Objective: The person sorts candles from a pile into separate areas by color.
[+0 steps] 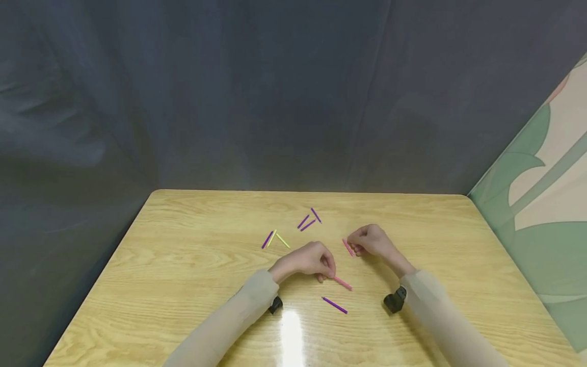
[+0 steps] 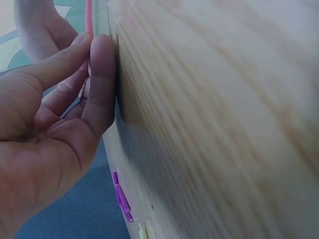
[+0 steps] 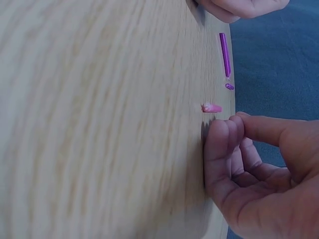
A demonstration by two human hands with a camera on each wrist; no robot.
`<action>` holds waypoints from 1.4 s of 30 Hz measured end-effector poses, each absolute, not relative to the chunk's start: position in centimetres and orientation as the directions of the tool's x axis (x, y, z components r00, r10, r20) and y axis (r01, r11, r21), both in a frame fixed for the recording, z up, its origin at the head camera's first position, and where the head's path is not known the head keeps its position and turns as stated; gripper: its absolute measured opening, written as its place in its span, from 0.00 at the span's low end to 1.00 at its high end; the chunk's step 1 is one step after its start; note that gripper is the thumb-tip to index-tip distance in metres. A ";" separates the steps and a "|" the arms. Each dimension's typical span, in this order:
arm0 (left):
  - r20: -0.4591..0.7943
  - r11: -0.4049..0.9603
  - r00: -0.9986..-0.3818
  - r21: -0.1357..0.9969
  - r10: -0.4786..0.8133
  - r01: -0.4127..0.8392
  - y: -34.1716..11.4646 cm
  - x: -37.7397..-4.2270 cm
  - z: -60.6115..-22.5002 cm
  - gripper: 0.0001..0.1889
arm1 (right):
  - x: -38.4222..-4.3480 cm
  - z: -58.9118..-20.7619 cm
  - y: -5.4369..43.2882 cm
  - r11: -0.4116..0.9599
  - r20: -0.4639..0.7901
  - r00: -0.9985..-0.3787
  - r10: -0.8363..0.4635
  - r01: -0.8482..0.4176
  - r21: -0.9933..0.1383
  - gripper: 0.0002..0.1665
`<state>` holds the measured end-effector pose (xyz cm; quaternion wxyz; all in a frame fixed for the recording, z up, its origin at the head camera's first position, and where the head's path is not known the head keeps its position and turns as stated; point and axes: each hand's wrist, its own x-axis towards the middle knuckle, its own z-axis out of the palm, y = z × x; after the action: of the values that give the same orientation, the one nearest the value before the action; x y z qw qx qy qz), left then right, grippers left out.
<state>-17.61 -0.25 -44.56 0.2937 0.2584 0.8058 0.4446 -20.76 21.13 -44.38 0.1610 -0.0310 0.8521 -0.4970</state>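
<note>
In the head view, my left hand [image 1: 314,260] pinches one end of a thin pink stick [image 1: 343,283] between thumb and fingers, low over the wooden table. The left wrist view shows the same pink stick [image 2: 88,20] rising from the fingertips. My right hand [image 1: 372,240] is beside a second pink stick [image 1: 348,247] that lies on the table. In the right wrist view its thumb meets the curled fingers, with nothing visible between them, and that pink stick [image 3: 212,108] lies just beyond the fingertips. Nearer my body lies a purple stick [image 1: 335,305].
Farther back on the table [image 1: 192,265], several purple sticks [image 1: 308,225] lie grouped. Left of them, two yellow sticks [image 1: 283,241] meet at an angle, alongside another purple stick [image 1: 267,240]. A dark curtain [image 1: 293,102] hangs behind the table, and a patterned cloth [image 1: 541,214] is at the right.
</note>
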 end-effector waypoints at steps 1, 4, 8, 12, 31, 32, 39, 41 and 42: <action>-0.244 0.469 -0.694 0.870 0.677 0.151 -0.3 -17.6 -44.6 0.05 | -20.7 -44.5 21.1 0.500 -0.244 -0.946 -0.214 0.108 -0.859 0.09; -0.241 0.461 -0.696 0.876 0.677 0.145 -0.3 -17.5 -44.5 0.05 | -20.7 -44.6 21.2 0.499 -0.243 -0.944 -0.223 0.104 -0.861 0.09; -0.234 0.459 -0.702 0.876 0.673 0.148 -0.5 -17.5 -44.3 0.05 | -20.6 -44.6 21.2 0.496 -0.246 -0.943 -0.224 0.107 -0.862 0.09; -0.238 0.470 -0.722 0.872 0.650 0.136 -0.7 -17.7 -44.2 0.04 | -20.6 -44.5 21.2 0.495 -0.248 -0.942 -0.224 0.109 -0.862 0.09; -0.181 0.542 -0.848 0.829 0.498 0.141 -1.1 -17.7 -44.6 0.08 | -20.4 -44.5 21.2 0.499 -0.254 -0.942 -0.221 0.115 -0.859 0.10; -0.178 0.539 -0.851 0.831 0.494 0.139 -1.1 -17.8 -44.6 0.08 | -20.2 -44.5 21.2 0.501 -0.255 -0.942 -0.220 0.115 -0.858 0.10; -0.166 0.545 -0.863 0.826 0.478 0.143 -1.1 -17.9 -44.8 0.05 | -19.2 -44.6 21.3 0.466 -0.252 -0.938 -0.237 0.118 -0.877 0.10; -0.163 0.551 -0.868 0.823 0.468 0.142 -1.1 -17.9 -44.8 0.05 | -18.8 -44.6 21.2 0.457 -0.245 -0.938 -0.244 0.112 -0.882 0.10; -0.164 0.554 -0.870 0.821 0.465 0.141 -1.1 -17.9 -44.8 0.05 | -18.7 -44.6 21.1 0.458 -0.237 -0.939 -0.250 0.101 -0.883 0.09</action>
<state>-17.86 -1.06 -44.83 0.1846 0.1756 0.8618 0.4386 -18.65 21.10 -44.62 0.1692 -0.0444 0.8368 -0.5188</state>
